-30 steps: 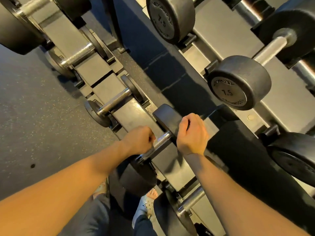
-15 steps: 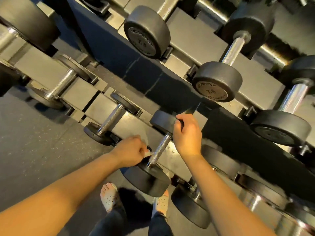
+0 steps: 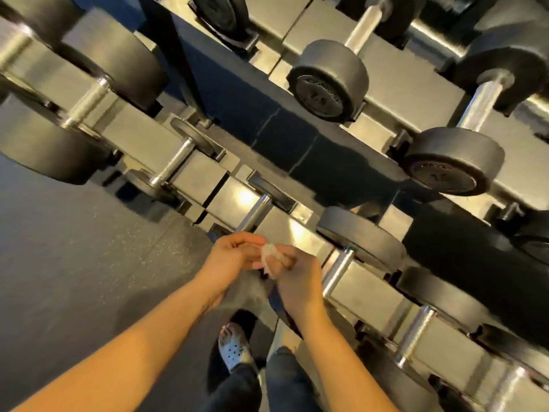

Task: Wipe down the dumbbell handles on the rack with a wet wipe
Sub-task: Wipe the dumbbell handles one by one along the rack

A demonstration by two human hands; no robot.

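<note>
A small crumpled white wet wipe [image 3: 267,257] sits between my two hands, just in front of the lower rack shelf. My left hand [image 3: 234,257] and my right hand [image 3: 297,272] meet over it, fingers curled and pinching it from both sides. Neither hand touches a dumbbell. A chrome handle [image 3: 254,214] lies just beyond my left hand on the lower shelf. Another chrome handle [image 3: 337,270] with a black head [image 3: 362,236] lies right of my right hand.
The two-tier metal rack [image 3: 371,295] runs diagonally from upper left to lower right, with several black dumbbells on both shelves. The upper shelf holds heads marked 7.5 [image 3: 326,84]. Dark rubber floor [image 3: 74,263] spreads at the left. My feet in white clogs [image 3: 233,349] stand below.
Both hands have left the dumbbell they held and come together over the wipe. The view has shifted right along the rack.
</note>
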